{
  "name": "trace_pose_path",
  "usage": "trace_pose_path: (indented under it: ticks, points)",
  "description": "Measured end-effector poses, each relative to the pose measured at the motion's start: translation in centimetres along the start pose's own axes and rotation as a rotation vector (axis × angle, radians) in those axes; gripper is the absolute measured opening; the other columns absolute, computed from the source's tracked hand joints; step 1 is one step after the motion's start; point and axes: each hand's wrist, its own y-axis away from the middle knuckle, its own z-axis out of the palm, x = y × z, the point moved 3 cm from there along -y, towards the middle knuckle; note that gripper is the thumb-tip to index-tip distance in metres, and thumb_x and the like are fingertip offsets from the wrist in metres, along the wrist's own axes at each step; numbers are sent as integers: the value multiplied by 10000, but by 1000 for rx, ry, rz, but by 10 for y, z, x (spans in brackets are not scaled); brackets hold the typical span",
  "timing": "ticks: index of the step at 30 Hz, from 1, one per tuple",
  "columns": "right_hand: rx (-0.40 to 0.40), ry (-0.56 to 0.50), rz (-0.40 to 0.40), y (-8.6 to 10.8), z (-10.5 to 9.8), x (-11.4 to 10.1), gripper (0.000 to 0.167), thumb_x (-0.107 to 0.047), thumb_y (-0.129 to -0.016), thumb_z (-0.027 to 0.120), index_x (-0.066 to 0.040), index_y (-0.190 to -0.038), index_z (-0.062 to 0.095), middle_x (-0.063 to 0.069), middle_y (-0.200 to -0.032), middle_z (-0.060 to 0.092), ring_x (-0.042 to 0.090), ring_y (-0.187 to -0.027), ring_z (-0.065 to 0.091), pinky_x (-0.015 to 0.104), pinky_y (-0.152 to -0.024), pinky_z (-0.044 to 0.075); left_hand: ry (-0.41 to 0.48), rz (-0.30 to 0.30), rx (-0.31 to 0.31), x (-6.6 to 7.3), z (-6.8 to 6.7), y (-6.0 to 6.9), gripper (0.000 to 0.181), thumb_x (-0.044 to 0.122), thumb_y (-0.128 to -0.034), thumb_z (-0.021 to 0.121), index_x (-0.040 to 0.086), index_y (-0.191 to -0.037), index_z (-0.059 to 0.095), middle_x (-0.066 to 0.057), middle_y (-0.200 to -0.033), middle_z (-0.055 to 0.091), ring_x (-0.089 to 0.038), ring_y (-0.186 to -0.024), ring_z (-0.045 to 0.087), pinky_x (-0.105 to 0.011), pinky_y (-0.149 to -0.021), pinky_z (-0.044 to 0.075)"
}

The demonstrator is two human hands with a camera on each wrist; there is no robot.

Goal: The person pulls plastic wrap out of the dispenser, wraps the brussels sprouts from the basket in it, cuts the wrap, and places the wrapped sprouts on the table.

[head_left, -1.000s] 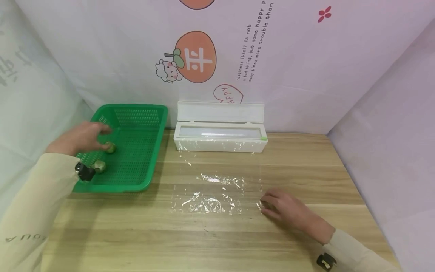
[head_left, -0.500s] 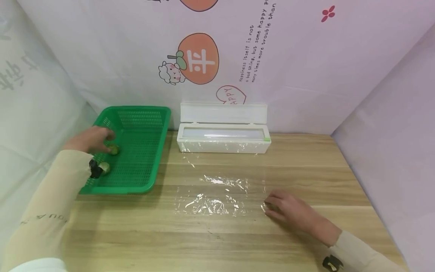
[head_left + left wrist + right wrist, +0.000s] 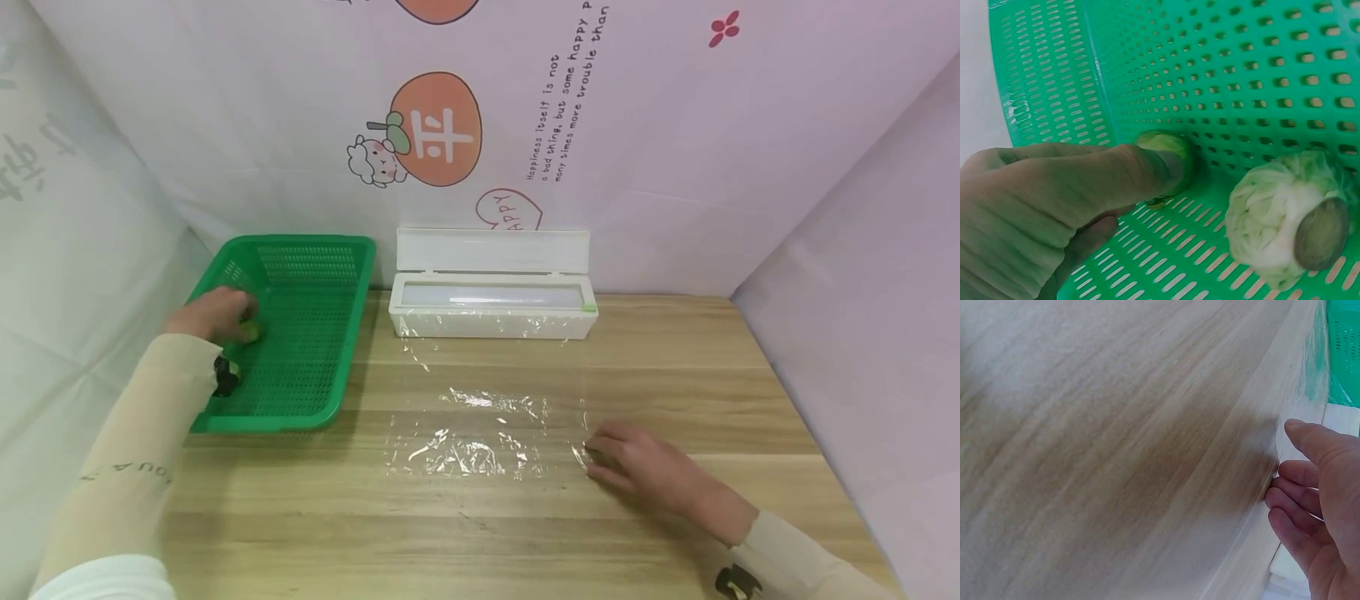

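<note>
My left hand (image 3: 213, 312) reaches into the green plastic basket (image 3: 348, 350) and grips a Brussels sprout (image 3: 1161, 144), thumb over its near side. Its other fingers are mostly hidden in the left wrist view. A second Brussels sprout (image 3: 1272, 219) lies nearby on the basket floor, its cut stem showing. My right hand (image 3: 645, 467) rests on the table at the right edge of a clear sheet of cling film (image 3: 472, 454). In the right wrist view its thumb stands apart from the loosely bent fingers, with nothing held between them.
At the back stands a white cling film dispenser (image 3: 491, 325), lid raised, with the film drawn out from its front over the wooden table (image 3: 480, 542). A green slider (image 3: 588, 307) sits at its right end. Printed cloth walls (image 3: 660, 167) enclose the table.
My left hand has moved right and slightly down in the basket and closed on the far Brussels sprout. My right hand stays at the film's edge. The view has shifted slightly.
</note>
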Motion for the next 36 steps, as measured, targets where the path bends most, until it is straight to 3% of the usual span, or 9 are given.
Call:
trace_pose_path:
  ticks: [7, 15, 27, 36]
  points:
    - [11, 2, -13, 0, -2, -1, 322, -305, -913, 818, -74, -1133, 777, 86, -1139, 744, 230, -1010, 739, 402, -882, 668, -7, -24, 16, -4, 8, -8, 348, -42, -890, 735, -139, -1217, 667, -344, -1165, 692, -469, -1027, 684, -600, -850, 604]
    - [11, 3, -12, 1, 1, -1, 321, -300, -906, 826, -69, -1124, 777, 68, -1116, 738, 198, -975, 734, 364, -849, 671, 33, -45, 54, -4, 10, -8, 279, -37, -894, 722, -148, -1146, 676, -332, -1085, 695, -336, -860, 651, -495, -704, 589]
    - [20, 14, -44, -1, -3, -1, 290, -259, -913, 822, -51, -1110, 777, 64, -1087, 728, 199, -947, 726, 368, -832, 671, 81, 23, 123, -3, -6, 4, 396, 64, -842, 848, -137, -1144, 690, -307, -1078, 712, -449, -1007, 679, -621, -862, 591]
    - [24, 23, -55, -1, -3, -2, 320, -266, -901, 829, -37, -1118, 775, 80, -1089, 728, 207, -954, 724, 368, -841, 670, 63, 73, 187, 2, -14, 14, 386, 120, -832, 879, -66, -1130, 719, -188, -1001, 707, -318, -923, 657, -536, -793, 577]
